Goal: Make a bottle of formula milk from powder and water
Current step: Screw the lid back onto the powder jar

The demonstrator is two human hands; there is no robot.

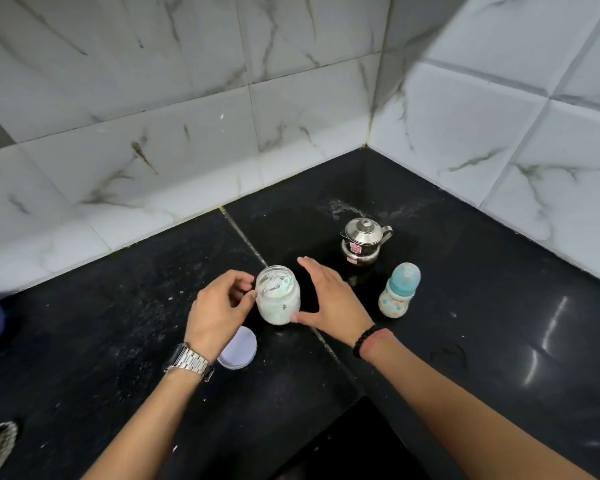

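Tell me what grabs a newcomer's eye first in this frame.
First, the open jar of white powder at the middle of the black counter, a scoop inside it, with the left hand and right hand on either side. Its lilac lid lies just in front. To the right stand a capped baby bottle and, behind it, a small steel kettle.

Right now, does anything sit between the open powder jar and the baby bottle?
Only the right hand, open beside the powder jar; otherwise bare counter. The baby bottle still wears its cap.
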